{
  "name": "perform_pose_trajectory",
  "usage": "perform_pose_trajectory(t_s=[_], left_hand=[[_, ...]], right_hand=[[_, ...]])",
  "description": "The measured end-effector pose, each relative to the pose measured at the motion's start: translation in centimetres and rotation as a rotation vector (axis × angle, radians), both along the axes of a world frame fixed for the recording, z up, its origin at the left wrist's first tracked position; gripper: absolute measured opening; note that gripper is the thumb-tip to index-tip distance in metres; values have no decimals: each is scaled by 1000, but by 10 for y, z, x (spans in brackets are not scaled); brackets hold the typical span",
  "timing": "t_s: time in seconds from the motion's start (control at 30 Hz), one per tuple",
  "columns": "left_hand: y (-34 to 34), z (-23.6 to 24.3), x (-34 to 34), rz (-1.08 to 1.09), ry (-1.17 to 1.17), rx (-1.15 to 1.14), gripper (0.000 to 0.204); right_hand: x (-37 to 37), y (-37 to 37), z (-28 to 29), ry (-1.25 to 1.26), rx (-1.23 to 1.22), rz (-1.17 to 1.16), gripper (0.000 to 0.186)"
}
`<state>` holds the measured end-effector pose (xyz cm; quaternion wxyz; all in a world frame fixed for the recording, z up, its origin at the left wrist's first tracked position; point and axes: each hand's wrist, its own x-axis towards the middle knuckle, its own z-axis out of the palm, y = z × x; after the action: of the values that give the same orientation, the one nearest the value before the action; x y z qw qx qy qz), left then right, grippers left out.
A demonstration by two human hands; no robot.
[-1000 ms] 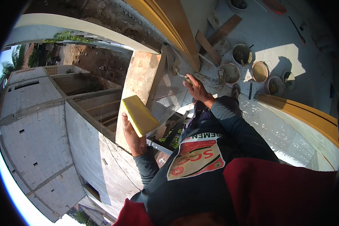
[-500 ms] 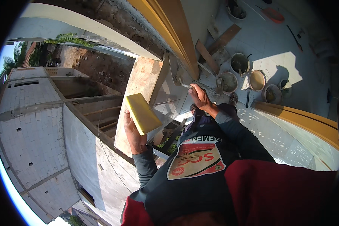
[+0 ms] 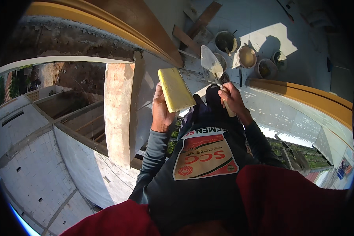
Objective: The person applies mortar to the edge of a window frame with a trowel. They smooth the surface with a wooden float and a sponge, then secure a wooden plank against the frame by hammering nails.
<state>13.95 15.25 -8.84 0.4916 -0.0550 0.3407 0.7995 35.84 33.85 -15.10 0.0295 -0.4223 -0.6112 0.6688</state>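
Note:
My left hand (image 3: 161, 112) grips a yellow plastering float (image 3: 177, 90) from behind, its flat pale-yellow face turned up. The handle underneath is hidden. Right of it, my right hand (image 3: 233, 98) is closed round the handle of a pointed trowel (image 3: 211, 62). The trowel's leaf-shaped blade points away from me, above the floor by the buckets, and looks greyish. Float and trowel are apart from each other. Close to the left of my left hand stands a rough plastered pillar (image 3: 118, 112).
Several buckets stand ahead, among them a dark one (image 3: 216, 39) and a tan one (image 3: 248, 67). Wooden planks (image 3: 204, 19) lie beyond. An orange-brown frame (image 3: 303, 92) borders the right. At left, beyond the pillar, is a drop toward a grey block building (image 3: 39, 157).
My view has turned right. The trowel has come away from the wall beside the frame and now points ahead by the buckets. The float has moved rightward, nearer the trowel.

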Motion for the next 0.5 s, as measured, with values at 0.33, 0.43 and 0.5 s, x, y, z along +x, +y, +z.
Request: perform_pose_trajectory(t_s=[0.33, 0.43, 0.5], left_hand=[[202, -147, 47, -264, -29, -484, 27], [236, -251, 75, -428, 456, -398, 42], [266, -316, 92, -485, 494, -585, 48]], right_hand=[[97, 101, -71, -127, -11, -337, 27], [139, 127, -130, -146, 433, -206, 15], [158, 149, -152, -199, 377, -178, 11]])
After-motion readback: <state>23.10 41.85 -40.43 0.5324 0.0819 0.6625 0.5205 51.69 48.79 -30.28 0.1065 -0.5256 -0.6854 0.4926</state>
